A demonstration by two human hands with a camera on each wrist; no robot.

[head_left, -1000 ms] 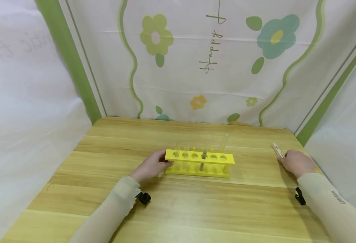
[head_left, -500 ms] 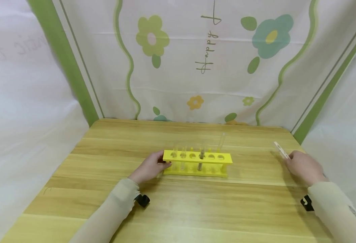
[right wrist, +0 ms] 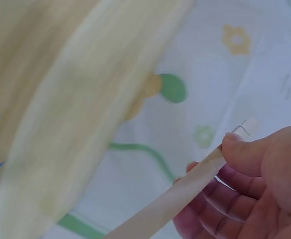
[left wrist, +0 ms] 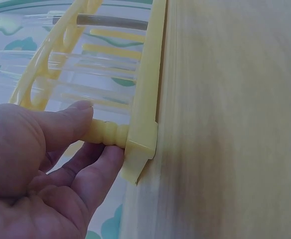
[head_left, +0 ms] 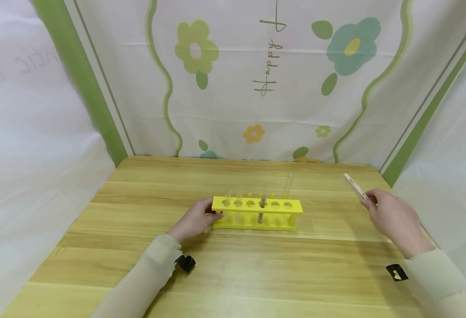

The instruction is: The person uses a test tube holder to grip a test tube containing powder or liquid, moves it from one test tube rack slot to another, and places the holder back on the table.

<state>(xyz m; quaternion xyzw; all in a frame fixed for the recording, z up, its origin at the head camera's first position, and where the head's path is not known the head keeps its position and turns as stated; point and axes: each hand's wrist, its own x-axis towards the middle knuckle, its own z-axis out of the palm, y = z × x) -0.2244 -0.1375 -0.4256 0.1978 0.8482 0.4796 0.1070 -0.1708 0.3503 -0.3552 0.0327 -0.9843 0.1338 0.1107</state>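
A yellow test tube rack (head_left: pixel 256 207) stands on the table, my left hand (head_left: pixel 195 217) at its left end. In the left wrist view, thumb and fingers pinch the rack's end post (left wrist: pixel 108 132). Two clear test tubes (head_left: pixel 238 193) sit in the left holes, and a tube with dark contents (head_left: pixel 260 217) stands further right. Another clear tube (head_left: pixel 288 184) rises tilted behind the rack's right side. Off to the right, my right hand (head_left: pixel 393 218) holds a wooden test tube clamp (head_left: pixel 355 186) raised over the table. Its wire spring (right wrist: pixel 241 129) shows near the thumb.
The wooden table (head_left: pixel 233 274) runs back to a flowered curtain (head_left: pixel 225 101). White cloth walls (head_left: pixel 38 132) with green bands close in both sides. A dark camera mount (head_left: pixel 186 263) sits at the left wrist, another (head_left: pixel 397 272) at the right.
My right hand has lifted the test tube clamp off the table and brought it slightly back toward the left. The left hand keeps its hold on the rack; the head view has shifted slightly.
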